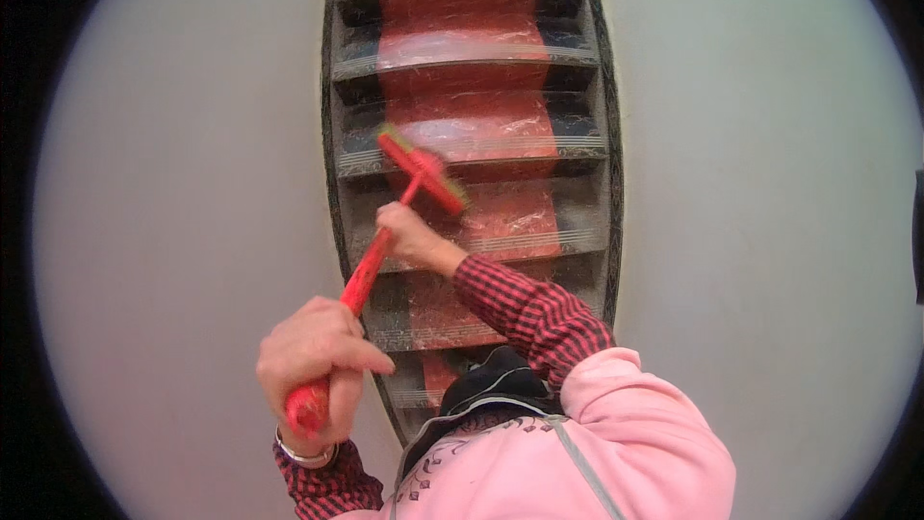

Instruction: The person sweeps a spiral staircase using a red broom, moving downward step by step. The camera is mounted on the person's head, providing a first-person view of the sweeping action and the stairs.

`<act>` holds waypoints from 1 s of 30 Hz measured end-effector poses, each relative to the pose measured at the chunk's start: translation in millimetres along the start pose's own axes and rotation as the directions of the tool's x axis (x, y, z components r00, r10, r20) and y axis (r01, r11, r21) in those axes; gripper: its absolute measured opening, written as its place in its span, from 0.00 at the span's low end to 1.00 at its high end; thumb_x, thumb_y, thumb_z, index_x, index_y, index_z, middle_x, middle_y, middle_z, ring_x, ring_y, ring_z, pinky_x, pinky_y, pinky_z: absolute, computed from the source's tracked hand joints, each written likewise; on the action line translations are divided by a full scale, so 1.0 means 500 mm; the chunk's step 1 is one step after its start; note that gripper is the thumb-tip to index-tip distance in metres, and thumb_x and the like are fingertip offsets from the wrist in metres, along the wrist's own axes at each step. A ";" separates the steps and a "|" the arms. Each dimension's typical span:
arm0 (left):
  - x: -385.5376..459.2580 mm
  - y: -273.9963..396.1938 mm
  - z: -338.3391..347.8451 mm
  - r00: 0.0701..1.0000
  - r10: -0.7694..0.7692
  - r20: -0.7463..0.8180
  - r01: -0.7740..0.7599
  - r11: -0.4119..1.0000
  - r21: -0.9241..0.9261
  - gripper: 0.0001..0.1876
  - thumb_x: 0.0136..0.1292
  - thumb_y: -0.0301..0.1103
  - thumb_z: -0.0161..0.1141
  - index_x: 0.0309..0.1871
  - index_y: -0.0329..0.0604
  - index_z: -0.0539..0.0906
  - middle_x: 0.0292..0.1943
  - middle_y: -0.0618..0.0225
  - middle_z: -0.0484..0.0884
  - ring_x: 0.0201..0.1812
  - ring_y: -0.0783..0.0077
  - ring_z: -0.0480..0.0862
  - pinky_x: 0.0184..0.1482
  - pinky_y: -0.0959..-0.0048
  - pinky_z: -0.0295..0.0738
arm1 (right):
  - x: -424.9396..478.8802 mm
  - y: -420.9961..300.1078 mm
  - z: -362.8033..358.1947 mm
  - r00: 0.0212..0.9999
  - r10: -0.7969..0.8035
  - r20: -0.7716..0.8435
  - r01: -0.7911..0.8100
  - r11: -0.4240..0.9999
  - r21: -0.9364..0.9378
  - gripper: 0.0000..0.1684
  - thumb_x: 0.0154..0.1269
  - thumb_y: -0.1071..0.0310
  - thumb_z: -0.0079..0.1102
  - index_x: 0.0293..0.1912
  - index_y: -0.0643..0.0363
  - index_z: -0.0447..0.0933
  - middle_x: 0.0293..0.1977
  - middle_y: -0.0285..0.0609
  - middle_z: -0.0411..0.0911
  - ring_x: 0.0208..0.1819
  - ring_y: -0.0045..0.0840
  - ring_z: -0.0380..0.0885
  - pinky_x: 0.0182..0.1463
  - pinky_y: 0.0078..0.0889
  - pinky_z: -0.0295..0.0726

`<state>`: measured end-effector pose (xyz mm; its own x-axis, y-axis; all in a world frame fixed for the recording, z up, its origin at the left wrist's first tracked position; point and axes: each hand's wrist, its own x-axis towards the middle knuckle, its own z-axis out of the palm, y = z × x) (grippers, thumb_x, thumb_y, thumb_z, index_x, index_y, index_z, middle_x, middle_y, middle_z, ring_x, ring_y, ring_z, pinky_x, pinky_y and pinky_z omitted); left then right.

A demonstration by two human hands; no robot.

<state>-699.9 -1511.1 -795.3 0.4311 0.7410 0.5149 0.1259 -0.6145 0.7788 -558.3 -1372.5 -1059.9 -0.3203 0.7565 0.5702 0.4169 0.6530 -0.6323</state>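
A long-handled broom [368, 267] with a red handle slants across the picture, its butt end towards me. My left hand [310, 361] is wrapped around the handle near that end, thumb pointing to the right. Farther down the handle, close to the head, my right hand [411, 235] grips it too. The red broom head [433, 177], edged with yellow-green bristles, is blurred over the stairs. Whether the bristles touch a step, I cannot tell. Beneath it runs a staircase [577, 148] with a shiny red strip [491, 209] down its middle.
Plain pale walls [180, 159] close in on both sides of the stairs. Dark patterned skirting [615, 231] borders the steps. Pale ridged lines mark the step edges. A dark apron [498, 383] hangs at my front, over the lower steps in view.
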 end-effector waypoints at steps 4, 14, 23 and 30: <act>-0.009 0.060 -0.026 0.983 0.185 -0.003 -0.185 0.981 0.056 0.13 0.51 0.30 0.55 0.11 0.44 0.71 0.12 0.72 0.68 0.14 0.73 0.69 0.24 0.76 0.65 | 0.045 -0.112 -0.001 0.991 -0.103 0.082 0.095 0.991 0.099 0.13 0.39 0.67 0.64 0.19 0.58 0.67 0.23 0.46 0.70 0.31 0.43 0.71 0.33 0.43 0.71; -0.026 -0.083 0.075 0.995 -0.052 -0.090 0.016 0.931 -0.365 0.05 0.47 0.21 0.55 0.18 0.39 0.75 0.20 0.66 0.75 0.26 0.68 0.76 0.42 0.64 0.71 | -0.028 0.027 -0.331 0.974 0.167 0.152 -0.067 0.858 -0.510 0.10 0.38 0.69 0.64 0.23 0.58 0.71 0.28 0.45 0.72 0.37 0.43 0.73 0.38 0.41 0.75; 0.058 -0.291 0.212 0.988 -0.143 -0.058 0.113 0.924 -0.364 0.04 0.54 0.20 0.50 0.26 0.35 0.75 0.27 0.65 0.77 0.36 0.72 0.76 0.49 0.68 0.70 | -0.097 0.374 -0.333 0.926 0.320 0.200 -0.149 0.798 -0.584 0.08 0.44 0.66 0.60 0.24 0.59 0.75 0.27 0.51 0.74 0.35 0.45 0.73 0.41 0.44 0.71; -0.028 -0.270 0.066 0.900 -0.273 -0.340 0.179 0.942 -0.282 0.05 0.57 0.23 0.47 0.27 0.36 0.73 0.24 0.67 0.74 0.29 0.76 0.70 0.42 0.75 0.66 | 0.079 0.222 -0.088 0.946 0.244 0.215 -0.176 0.941 -0.290 0.06 0.42 0.69 0.61 0.24 0.59 0.76 0.25 0.51 0.75 0.34 0.47 0.74 0.38 0.50 0.73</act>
<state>-693.2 -1447.4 -919.6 0.0497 0.9266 0.3727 -0.0564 -0.3699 0.9273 -487.1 -1271.8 -1084.7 -0.3842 0.8821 0.2725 0.6951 0.4706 -0.5435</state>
